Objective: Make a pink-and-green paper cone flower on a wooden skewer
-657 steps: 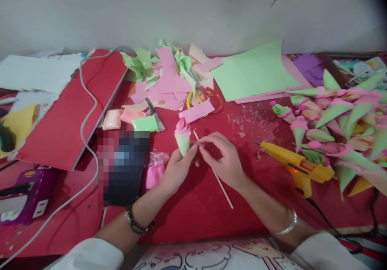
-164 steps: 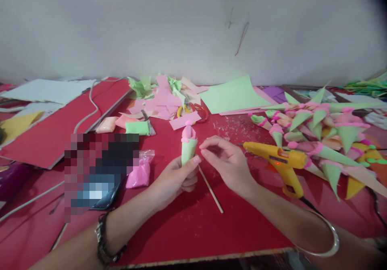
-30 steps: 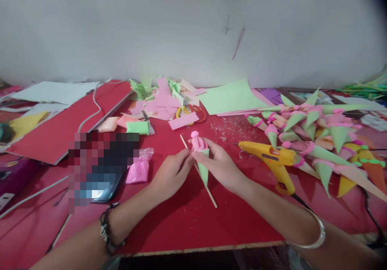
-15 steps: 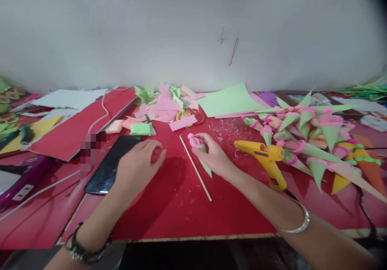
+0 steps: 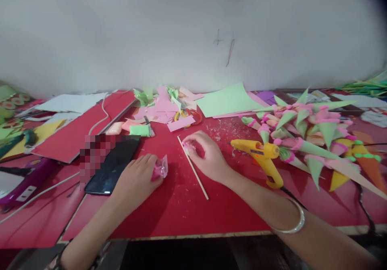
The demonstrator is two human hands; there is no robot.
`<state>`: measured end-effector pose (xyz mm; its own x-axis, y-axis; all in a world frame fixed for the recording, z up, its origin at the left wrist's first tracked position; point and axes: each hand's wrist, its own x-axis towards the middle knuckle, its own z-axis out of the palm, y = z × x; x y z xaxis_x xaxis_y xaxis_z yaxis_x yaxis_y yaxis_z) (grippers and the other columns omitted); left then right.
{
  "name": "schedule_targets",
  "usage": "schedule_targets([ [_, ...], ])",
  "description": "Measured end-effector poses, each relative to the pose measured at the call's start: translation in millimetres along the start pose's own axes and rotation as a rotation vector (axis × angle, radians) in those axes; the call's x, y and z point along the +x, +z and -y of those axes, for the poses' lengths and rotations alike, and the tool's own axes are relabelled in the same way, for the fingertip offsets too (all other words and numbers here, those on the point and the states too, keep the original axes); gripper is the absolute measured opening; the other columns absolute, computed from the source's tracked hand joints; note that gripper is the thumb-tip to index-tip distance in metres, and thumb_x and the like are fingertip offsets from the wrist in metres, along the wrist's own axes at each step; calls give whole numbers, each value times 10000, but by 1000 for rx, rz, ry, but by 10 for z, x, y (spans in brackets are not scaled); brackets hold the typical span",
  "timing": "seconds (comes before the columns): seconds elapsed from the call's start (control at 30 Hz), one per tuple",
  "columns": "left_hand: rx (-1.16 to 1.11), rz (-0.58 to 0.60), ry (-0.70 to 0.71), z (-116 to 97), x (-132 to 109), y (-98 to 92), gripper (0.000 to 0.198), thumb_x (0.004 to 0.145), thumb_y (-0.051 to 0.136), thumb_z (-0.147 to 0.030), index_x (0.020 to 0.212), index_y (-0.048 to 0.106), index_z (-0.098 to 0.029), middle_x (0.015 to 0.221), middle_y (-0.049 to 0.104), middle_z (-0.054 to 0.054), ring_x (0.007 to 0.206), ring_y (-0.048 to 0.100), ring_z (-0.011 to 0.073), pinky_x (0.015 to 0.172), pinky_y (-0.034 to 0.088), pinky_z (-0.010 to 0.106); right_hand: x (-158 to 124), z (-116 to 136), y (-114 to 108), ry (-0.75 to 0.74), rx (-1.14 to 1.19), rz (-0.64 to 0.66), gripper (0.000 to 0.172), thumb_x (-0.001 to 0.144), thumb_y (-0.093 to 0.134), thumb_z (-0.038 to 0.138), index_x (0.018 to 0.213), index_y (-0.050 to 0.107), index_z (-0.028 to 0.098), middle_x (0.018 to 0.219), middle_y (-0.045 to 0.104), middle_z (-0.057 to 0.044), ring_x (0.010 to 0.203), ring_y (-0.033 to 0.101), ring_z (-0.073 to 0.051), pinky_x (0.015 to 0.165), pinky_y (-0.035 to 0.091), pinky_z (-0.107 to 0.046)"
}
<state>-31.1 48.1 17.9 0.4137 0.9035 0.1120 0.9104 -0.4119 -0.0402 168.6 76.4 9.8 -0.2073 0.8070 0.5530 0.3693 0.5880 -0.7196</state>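
My left hand [image 5: 137,179] is closed round a small clear plastic packet of pink modelling clay [image 5: 161,168], low over the red tabletop. My right hand [image 5: 208,157] curls its fingertips on a small paper cone with a pink top [image 5: 189,147]; most of the cone is hidden behind the hand. Beside those fingers a thin wooden stick [image 5: 195,171] lies slanted on the table. To the right of my right hand rests a yellow hot glue gun [image 5: 258,151]. Left of the left hand is a dark phone [image 5: 116,165].
Many finished paper cones [image 5: 302,128] are heaped at the right. Green paper sheets [image 5: 225,100] and pink scraps [image 5: 161,106] lie along the back wall. Clay packets [image 5: 140,130] sit behind the phone. A purple power strip [image 5: 26,183] and white cable [image 5: 45,195] are at the left.
My left hand has lowered and now shows the pink clay packet at its fingers. My right hand has turned, covering the cone's green part that showed earlier. The view has shifted slightly.
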Motion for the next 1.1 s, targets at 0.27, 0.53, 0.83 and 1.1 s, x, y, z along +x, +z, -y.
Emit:
schedule_targets([
  [0.27, -133, 8, -50, -120, 263, -176, 367, 783, 432, -435, 1069, 428, -207, 745, 628, 29, 653, 622, 205, 507, 344, 239, -72, 160, 33, -37, 244, 143, 133, 785, 491, 156, 894, 561, 186, 844, 587, -26, 798, 562, -123, 749, 450, -260],
  [0.53, -168, -165, 107, -121, 478, -120, 434, 743, 477, -316, 1139, 359, -186, 945, 623, 78, 752, 639, 222, 549, 428, 262, -44, 97, 40, 45, 178, 85, 118, 770, 536, 190, 878, 584, 181, 834, 588, -27, 764, 560, -124, 705, 458, -254],
  [0.83, -209, -306, 285, -90, 532, 47, 534, 737, 499, -270, 1224, 315, -153, 961, 613, 91, 765, 635, 184, 597, 480, 247, -26, -3, 43, 129, 198, 163, 151, 741, 547, 91, 836, 638, 165, 881, 597, -43, 854, 573, -133, 772, 454, -255],
  [1.1, -221, -309, 429, -56, 515, 63, 533, 756, 473, -184, 1254, 284, -159, 1103, 572, 104, 934, 604, 180, 717, 493, 234, -11, 39, 7, 1, -122, 305, 149, 785, 516, 79, 873, 619, 142, 902, 620, -71, 861, 580, -146, 808, 456, -273],
])
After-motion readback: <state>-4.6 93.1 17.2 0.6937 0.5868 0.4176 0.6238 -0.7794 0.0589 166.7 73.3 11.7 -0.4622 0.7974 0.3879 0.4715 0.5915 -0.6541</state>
